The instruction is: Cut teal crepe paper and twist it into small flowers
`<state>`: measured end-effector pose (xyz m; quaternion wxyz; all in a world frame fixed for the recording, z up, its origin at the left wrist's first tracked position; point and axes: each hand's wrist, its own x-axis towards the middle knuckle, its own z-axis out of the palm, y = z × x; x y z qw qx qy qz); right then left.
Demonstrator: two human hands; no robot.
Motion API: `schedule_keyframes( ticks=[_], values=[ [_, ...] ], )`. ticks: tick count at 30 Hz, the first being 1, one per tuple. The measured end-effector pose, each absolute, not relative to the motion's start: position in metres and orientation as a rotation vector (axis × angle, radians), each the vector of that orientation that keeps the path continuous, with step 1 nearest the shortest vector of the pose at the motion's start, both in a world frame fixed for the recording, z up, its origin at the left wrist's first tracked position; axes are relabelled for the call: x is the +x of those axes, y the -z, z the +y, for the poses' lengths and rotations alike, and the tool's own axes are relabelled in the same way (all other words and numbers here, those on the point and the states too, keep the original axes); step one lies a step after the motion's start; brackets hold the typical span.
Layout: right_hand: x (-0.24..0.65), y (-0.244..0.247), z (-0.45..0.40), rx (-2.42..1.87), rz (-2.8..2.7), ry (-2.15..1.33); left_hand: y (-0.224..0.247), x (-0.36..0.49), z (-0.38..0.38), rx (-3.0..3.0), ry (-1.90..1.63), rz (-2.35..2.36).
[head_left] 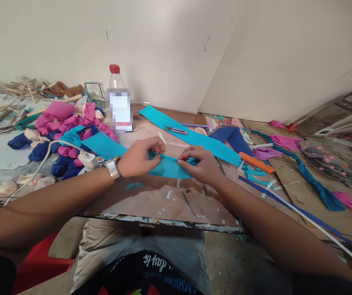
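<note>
A turquoise fabric strip [166,167] stretches between my hands just above the table, its upper edge folded or gathered. My left hand [143,155], with a metal watch at the wrist, pinches the strip near its middle, and the strip's tail runs out behind toward the left. Thumb and fingers of my right hand [202,164] close on the same edge at the right. Behind them lies a second, wide turquoise strip [206,143] with small thread snips [176,130] resting on it. An orange-handled cutter [257,162] touches its right end.
Pink, navy and cream fabric flowers [68,123] heap at the left, beside a white charger [88,159] and cable. A phone [120,110] leans on a red-capped bottle [114,69]. Cardboard [289,180] at the right bears fabric scraps and a white stick [317,223].
</note>
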<state>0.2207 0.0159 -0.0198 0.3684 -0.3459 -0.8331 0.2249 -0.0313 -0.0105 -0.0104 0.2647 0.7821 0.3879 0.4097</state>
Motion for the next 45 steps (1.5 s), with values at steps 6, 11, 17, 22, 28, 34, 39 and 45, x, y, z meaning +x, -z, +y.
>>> schedule_keyframes(
  ticks=[6,11,17,22,28,34,39,45],
  values=[
    [0.221,0.02,0.017,-0.896,-2.148,-0.55,0.01,-0.032,-0.011,2.137,-1.104,1.081],
    [0.221,0.021,0.016,-0.898,-2.201,-0.497,0.009,-0.029,-0.015,2.202,-0.991,1.101],
    [0.218,0.021,0.008,-0.846,-2.317,-0.454,0.011,-0.026,-0.021,2.328,-0.707,1.082],
    [0.217,0.023,0.005,-0.781,-2.375,-0.447,0.01,-0.026,-0.021,2.344,-0.648,1.089],
    [0.216,0.023,0.003,-0.752,-2.425,-0.413,0.013,-0.026,-0.02,2.367,-0.567,1.031],
    [0.214,0.023,0.001,-0.757,-2.454,-0.346,0.016,-0.025,-0.02,2.38,-0.541,1.025],
    [0.214,0.023,0.002,-0.714,-2.489,-0.258,0.017,-0.024,-0.019,2.362,-0.508,1.025],
    [0.211,0.021,0.0,-0.663,-2.446,-0.137,0.017,-0.024,-0.017,2.24,-0.558,1.02]
  ],
)
